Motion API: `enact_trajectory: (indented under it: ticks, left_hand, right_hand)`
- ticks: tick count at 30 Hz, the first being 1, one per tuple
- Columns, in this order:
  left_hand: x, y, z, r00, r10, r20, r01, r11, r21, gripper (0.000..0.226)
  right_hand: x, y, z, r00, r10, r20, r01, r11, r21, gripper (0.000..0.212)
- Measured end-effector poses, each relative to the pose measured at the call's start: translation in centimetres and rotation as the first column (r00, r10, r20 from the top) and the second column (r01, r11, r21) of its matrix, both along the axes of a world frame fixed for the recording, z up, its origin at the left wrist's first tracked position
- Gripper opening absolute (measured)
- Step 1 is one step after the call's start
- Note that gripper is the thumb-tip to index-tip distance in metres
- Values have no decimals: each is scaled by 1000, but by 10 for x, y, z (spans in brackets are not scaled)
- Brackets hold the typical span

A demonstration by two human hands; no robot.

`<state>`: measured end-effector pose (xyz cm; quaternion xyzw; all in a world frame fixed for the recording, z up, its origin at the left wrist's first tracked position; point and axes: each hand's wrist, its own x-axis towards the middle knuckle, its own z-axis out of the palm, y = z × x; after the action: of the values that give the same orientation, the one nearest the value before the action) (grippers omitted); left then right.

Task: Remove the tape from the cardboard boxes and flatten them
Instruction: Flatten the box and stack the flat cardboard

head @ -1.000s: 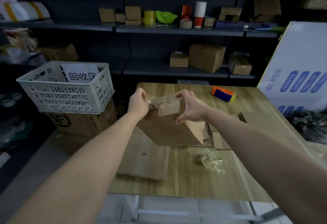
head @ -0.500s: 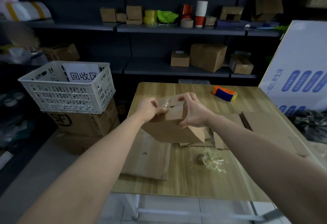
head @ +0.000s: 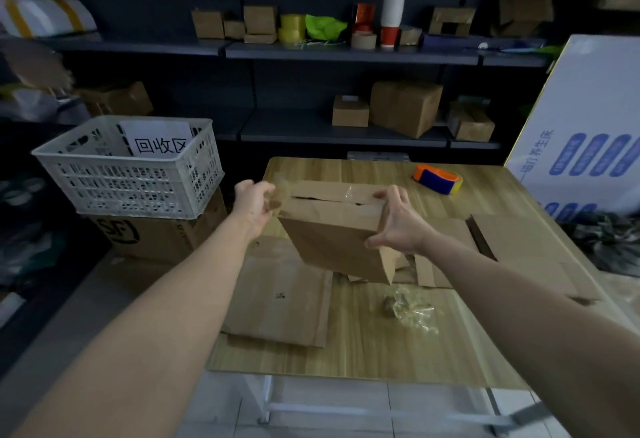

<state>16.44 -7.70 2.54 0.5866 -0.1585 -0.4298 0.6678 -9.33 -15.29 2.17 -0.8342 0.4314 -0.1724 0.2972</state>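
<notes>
A brown cardboard box point(head: 336, 230) is held tilted above the wooden table point(head: 381, 340). My right hand point(head: 398, 223) grips its right end, thumb below and fingers over the top edge. Off the box's left end, my left hand point(head: 254, 200) pinches a strip of clear tape point(head: 277, 192) that is lifted away from the top seam. The seam shows a dark gap, and some clear tape point(head: 349, 192) still shines on the top near its middle. Flattened cardboard sheets point(head: 280, 295) lie on the table under the box.
A crumpled wad of clear tape point(head: 408, 306) lies on the table in front. An orange-blue tape dispenser point(head: 438, 178) sits at the back right. A white plastic crate point(head: 131, 174) on a cardboard box stands left of the table. Opened cardboard point(head: 519, 250) lies right; shelves with boxes behind.
My left hand has moved left, away from the box, pulling the tape strip off the top seam. The box has turned so its top seam shows. My right hand stays on the right end.
</notes>
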Motion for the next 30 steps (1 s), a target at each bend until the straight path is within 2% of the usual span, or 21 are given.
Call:
enact_trajectory:
  ticks: [1, 2, 3, 5, 6, 8, 9, 10, 12, 15, 18, 21, 25, 27, 30]
  left_hand:
    - [-5, 1, 1, 998, -59, -15, 59, 998, -2, 17]
    - [-10, 3, 1, 993, -112, 45, 111, 993, 37, 22]
    - [-12, 3, -3, 967, -179, 179, 158, 979, 129, 38]
    - [-16, 5, -13, 830, -318, 458, 147, 918, 369, 71]
    - [-16, 6, -19, 770, -342, 539, 109, 902, 417, 70]
    - [-18, 4, -28, 711, -297, 637, 38, 921, 387, 39]
    - [-17, 2, -30, 710, -238, 663, -19, 935, 355, 22]
    - [-15, 1, -30, 723, -164, 672, -79, 946, 315, 15]
    - [-10, 0, -34, 781, -44, 623, -142, 959, 245, 20]
    - [-5, 1, -43, 837, 11, 547, -144, 969, 201, 28]
    - [-16, 1, -45, 851, -20, 525, -75, 984, 160, 24]
    - [-29, 1, -43, 856, -87, 510, 23, 991, 130, 16]
    - [-36, 4, -31, 925, -157, 345, 153, 987, 40, 18]
    - [-36, 4, -21, 962, -93, 257, 99, 995, -12, 22]
    - [-21, 0, -15, 991, 93, 101, -87, 994, -61, 22]
  right_hand:
    - [2, 2, -1, 1000, 4, 0, -4, 1000, 5, 87]
    - [3, 3, -1, 1000, 8, -3, -8, 1000, 7, 87]
    - [5, 5, -2, 1000, 16, -9, -16, 1000, 5, 87]
    - [7, 8, -6, 999, 29, -19, -28, 1000, 5, 88]
    - [8, 9, -9, 999, 36, -26, -36, 999, 4, 89]
    - [9, 11, -12, 998, 48, -39, -48, 999, 8, 91]
    - [10, 11, -15, 998, 54, -45, -53, 998, 19, 91]
    - [10, 10, -17, 996, 61, -59, -59, 997, 40, 92]
    - [8, 7, -23, 991, 72, -112, -60, 992, 114, 94]
    - [8, 4, -32, 960, 107, -260, -51, 976, 211, 100]
    - [20, 8, -36, 894, 159, -419, -91, 980, 179, 108]
    - [35, 12, -38, 846, 147, -512, -100, 988, 118, 129]
    - [52, 12, -31, 869, 97, -485, -112, 994, -2, 134]
    - [56, 9, -25, 901, 93, -423, -117, 993, -30, 134]
    - [51, 3, -15, 925, 102, -367, -146, 985, -94, 135]
